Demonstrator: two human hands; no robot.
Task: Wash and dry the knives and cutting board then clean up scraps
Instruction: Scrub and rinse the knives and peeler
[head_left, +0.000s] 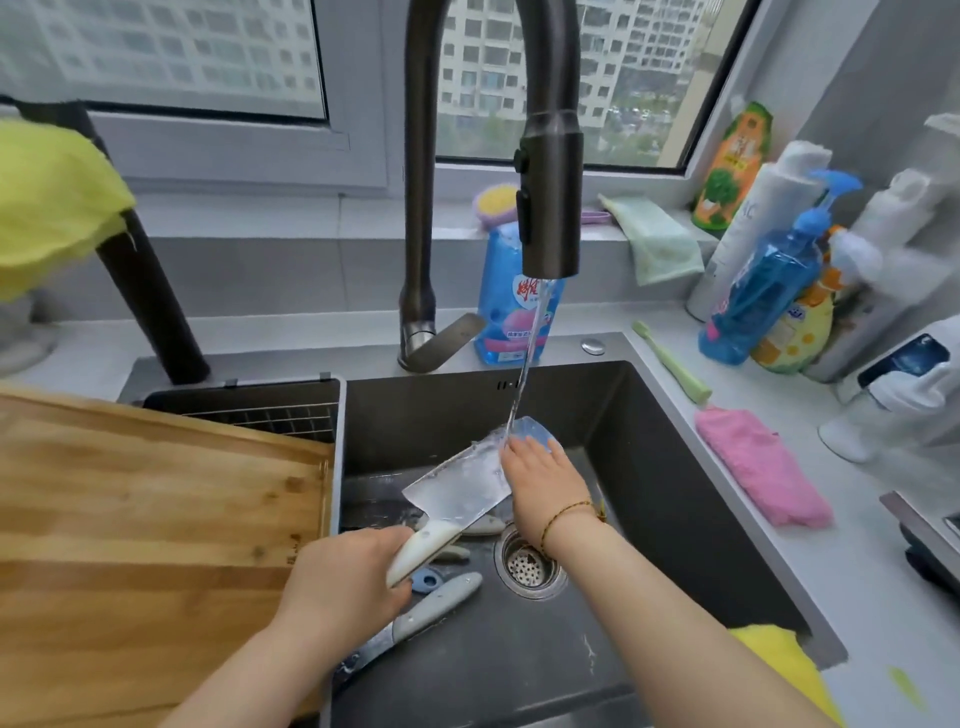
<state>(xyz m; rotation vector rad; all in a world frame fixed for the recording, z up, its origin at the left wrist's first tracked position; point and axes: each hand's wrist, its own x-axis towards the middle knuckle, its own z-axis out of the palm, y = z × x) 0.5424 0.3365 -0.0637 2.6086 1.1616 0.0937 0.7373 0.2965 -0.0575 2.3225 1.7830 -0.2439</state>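
Observation:
My left hand (345, 574) grips the white handle of a cleaver (460, 483), whose wide blade slants up over the dark sink (675, 499). Water from the faucet (550, 208) runs onto the blade's far end. My right hand (543, 475) presses a pale blue sponge (535, 431) against that end of the blade. A grey-handled knife (431, 608) lies on the sink floor below my left hand, with other knife handles (483, 526) beside it. The wooden cutting board (145, 545) rests across the sink's left side.
A drain strainer (527, 566) sits in the sink floor. A pink cloth (761, 465) and a green brush (670, 364) lie on the right counter, with several bottles (763, 296) behind. Yellow cloths sit at upper left (47, 202) and at the sink's near right corner (779, 660).

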